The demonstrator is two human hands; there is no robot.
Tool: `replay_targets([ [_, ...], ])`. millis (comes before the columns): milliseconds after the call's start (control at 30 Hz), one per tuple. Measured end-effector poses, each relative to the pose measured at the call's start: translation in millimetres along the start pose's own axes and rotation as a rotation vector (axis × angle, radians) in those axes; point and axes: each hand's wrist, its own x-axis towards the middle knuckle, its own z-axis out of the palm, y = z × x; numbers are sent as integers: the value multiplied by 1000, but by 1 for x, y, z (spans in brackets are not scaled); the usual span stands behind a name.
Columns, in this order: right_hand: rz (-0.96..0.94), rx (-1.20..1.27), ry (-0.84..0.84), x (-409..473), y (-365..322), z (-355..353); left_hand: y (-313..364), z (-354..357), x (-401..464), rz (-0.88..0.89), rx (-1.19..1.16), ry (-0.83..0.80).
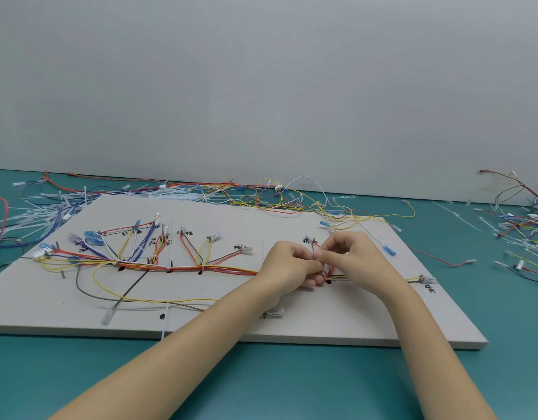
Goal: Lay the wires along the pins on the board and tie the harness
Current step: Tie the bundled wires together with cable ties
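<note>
Forearms: both of your bare forearms reach up from the near edge over the teal table (292,383) and onto the board.
Board: the grey board (337,325) lies flat on the table, with handwritten black marks beside several pins.
Loose leads, near side: a yellow wire (158,300) and a dark wire (89,294) loop slack across the near part of the board; a clear-sleeved terminal (107,316) lies at the end of a dark lead, and another clear connector (275,313) sits just beside your left wrist.
Left hand: your left hand (287,265) has its fingers curled, fingertips meeting those of your right hand at the bundle; what exactly they pinch is hidden between the fingers.
Right hand: your right hand (352,259) is curled too, thumb and forefinger pinched together over the red wires (331,269) that show just beneath them.
Harness: the main bundle (182,268) of orange, red and yellow wires runs left to right along the pins, from the white connector (39,255) at the left, under your hands, to a clear connector (426,279) at the right edge.
Branches: beyond the trunk, wires fan up to blue connectors (93,236) and clear terminals at pins.
Far table: tangled spare wires (261,197) and white cable ties (58,201) lie against the grey wall (261,86); another heap of wires (525,219) sits far right.
</note>
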Motion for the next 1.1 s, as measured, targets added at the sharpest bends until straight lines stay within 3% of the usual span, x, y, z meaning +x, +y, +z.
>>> replay_targets([
  [1100, 20, 63, -10, 0, 0, -4, 1, -1, 2, -28, 0, -10],
])
